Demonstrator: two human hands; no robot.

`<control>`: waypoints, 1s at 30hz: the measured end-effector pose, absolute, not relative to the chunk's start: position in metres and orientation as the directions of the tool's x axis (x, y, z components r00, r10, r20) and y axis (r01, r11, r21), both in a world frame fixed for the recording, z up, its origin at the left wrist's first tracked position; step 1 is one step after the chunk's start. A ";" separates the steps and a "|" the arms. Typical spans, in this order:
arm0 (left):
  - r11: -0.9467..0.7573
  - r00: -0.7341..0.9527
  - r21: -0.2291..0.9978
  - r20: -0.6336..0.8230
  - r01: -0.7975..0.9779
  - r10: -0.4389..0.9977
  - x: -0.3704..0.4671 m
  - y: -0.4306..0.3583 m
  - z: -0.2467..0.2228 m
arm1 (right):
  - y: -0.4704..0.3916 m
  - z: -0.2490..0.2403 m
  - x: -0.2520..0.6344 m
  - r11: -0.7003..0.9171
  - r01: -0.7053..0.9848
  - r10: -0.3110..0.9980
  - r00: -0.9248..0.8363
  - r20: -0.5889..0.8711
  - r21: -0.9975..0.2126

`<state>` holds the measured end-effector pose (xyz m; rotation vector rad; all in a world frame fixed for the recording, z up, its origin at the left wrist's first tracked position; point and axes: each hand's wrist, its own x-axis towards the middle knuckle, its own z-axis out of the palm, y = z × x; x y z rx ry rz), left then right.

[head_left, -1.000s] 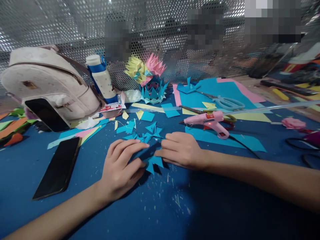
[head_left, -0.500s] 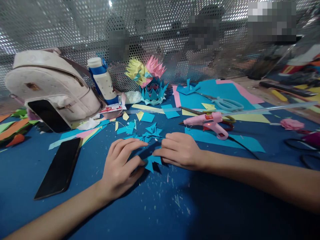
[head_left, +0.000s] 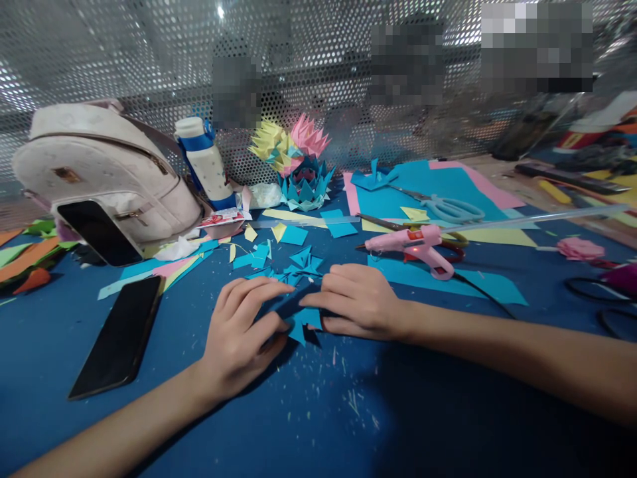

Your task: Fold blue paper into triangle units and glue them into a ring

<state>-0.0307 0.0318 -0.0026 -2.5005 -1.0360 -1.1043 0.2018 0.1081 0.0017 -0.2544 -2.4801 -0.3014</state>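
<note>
A small folded piece of blue paper (head_left: 303,324) with pointed corners is held just above the blue table, between my two hands. My left hand (head_left: 249,325) pinches its left edge between thumb and index finger. From the other side, my right hand (head_left: 357,302) grips the right edge, thumb below and index finger stretched along the top. Right behind my fingertips lie several folded blue paper pieces (head_left: 301,264). To the right of them, a pink glue gun (head_left: 411,242) rests on its side with a small light glowing.
Behind stand a white backpack (head_left: 104,166), a bottle (head_left: 204,162) and folded paper flowers (head_left: 306,182). Two phones are at left, one lying flat (head_left: 119,338). Light-blue scissors (head_left: 452,207) rest on coloured sheets; a glue stick (head_left: 547,214) crosses the right side.
My right index finger has lifted and reached slightly left over the blue paper, opening a gap from the thumb. My left hand stays almost still.
</note>
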 end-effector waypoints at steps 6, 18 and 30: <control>-0.731 0.471 0.077 0.717 0.678 0.513 -0.030 0.032 -0.002 | 0.109 0.001 0.202 0.955 0.247 0.105 -0.798 0.594 0.163; -0.728 0.477 0.065 0.715 0.683 0.512 -0.031 0.032 -0.002 | 0.110 0.000 0.201 0.948 0.248 0.105 -0.832 0.544 0.197; -0.727 0.482 0.053 0.716 0.684 0.505 -0.030 0.032 -0.002 | 0.110 0.002 0.200 0.929 0.267 0.090 -0.834 0.544 0.255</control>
